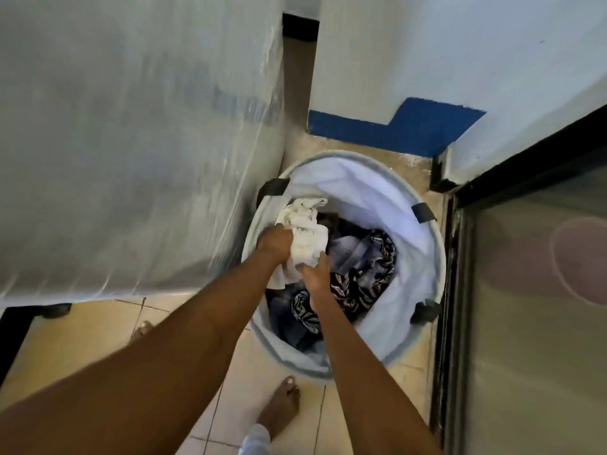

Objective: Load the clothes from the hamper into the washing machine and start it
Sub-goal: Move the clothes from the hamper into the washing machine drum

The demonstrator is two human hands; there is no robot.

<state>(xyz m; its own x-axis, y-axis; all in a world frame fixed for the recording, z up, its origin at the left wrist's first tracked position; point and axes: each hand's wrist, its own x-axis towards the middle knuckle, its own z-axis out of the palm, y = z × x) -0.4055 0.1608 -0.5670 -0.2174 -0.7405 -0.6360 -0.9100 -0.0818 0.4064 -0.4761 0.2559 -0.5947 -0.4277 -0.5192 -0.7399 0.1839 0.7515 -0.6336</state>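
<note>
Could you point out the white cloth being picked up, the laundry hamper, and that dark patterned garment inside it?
white cloth [307,233]: head view, on its crumpled middle between the hands.
laundry hamper [371,188]: head view, on the bare white lining of its far wall.
dark patterned garment [368,280]: head view, on its leaf-print fabric.

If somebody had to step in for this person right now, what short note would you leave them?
Left hand: grips the crumpled white cloth over the hamper.
Right hand: pinches the same cloth's lower edge.
Round white fabric hamper: on the tiled floor, beside a large plastic-wrapped white appliance; dark patterned and blue clothes lie inside.
Done: white cloth gathered, not yet clear of the hamper.
Left: carry it to the washer, load the remaining clothes, start the machine. No washer door or controls in view.
</note>
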